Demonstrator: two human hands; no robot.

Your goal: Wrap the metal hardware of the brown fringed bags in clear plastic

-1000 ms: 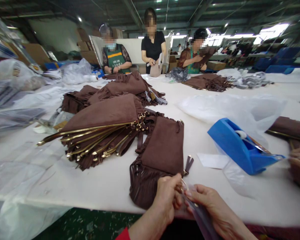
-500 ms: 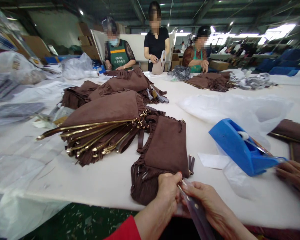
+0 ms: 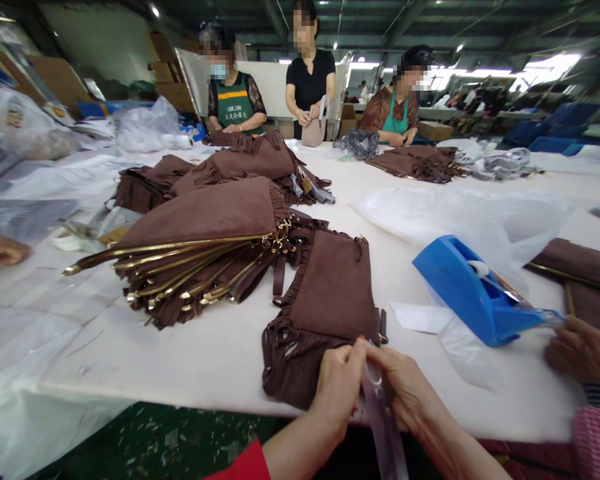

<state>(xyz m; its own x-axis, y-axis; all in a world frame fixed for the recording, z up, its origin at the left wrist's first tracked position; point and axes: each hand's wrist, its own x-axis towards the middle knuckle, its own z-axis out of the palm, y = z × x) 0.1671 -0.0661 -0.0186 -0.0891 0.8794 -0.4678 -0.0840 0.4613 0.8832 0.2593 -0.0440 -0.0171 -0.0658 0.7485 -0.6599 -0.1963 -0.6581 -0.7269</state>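
Note:
A brown fringed bag (image 3: 333, 283) lies at the table's front edge, its lower corner by my hands. My left hand (image 3: 341, 380) is closed at that corner, its fingertips pinched against those of my right hand (image 3: 397, 383). Between them hangs a dark strap (image 3: 384, 427) in a clear plastic sleeve, running down past the table edge; my right hand is closed round its upper end. What exactly the left fingertips grip is hidden. Left of the bag, a fanned pile of brown bags (image 3: 200, 217) shows gold zippers.
A blue tape dispenser (image 3: 475, 293) stands at right, a co-worker's hand (image 3: 583, 350) at its end. Another hand (image 3: 3, 248) enters at far left. Clear plastic bags (image 3: 460, 213) lie behind the dispenser. Three people stand across the table (image 3: 180, 363), more brown bags (image 3: 417, 162) before them.
My hands have drawn together at the strap's top, and the strap hangs more upright. A hand has come in at far left. The co-worker's right-side hand and sleeve show more.

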